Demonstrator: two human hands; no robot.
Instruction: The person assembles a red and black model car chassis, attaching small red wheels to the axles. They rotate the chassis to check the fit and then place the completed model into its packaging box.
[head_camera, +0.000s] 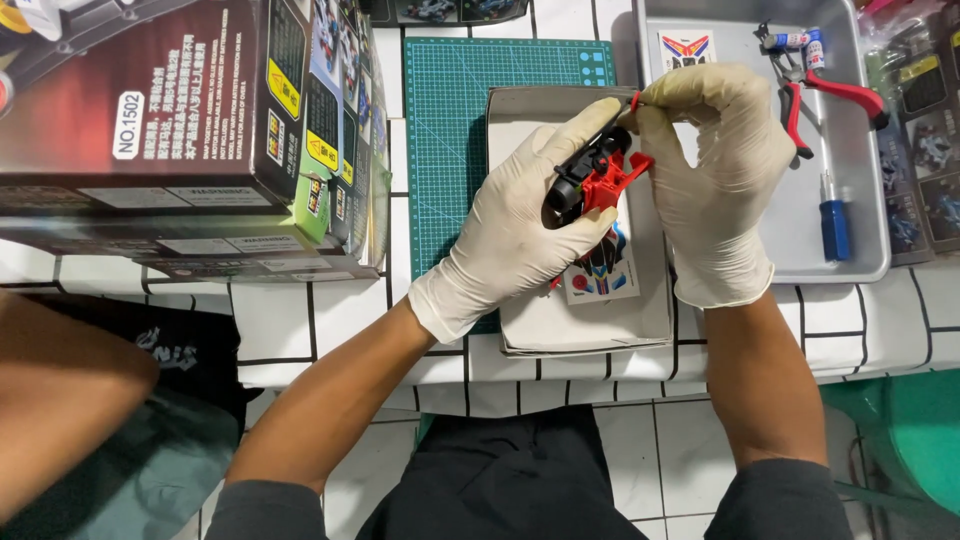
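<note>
Both my hands wear cream latex gloves and meet over a shallow grey box lid (590, 335). My left hand (520, 225) cradles a small red and black toy car chassis (592, 180) from below and the left. My right hand (715, 165) pinches a small red part at the chassis's top right corner. A sticker sheet (605, 275) lies in the lid beneath the hands.
A green cutting mat (450, 120) lies under the lid on a white gridded tablecloth. Stacked dark cardboard boxes (190, 130) stand at the left. A metal tray (850, 180) at the right holds red-handled pliers (830, 90), a blue-handled screwdriver (833, 225) and a sticker (686, 48).
</note>
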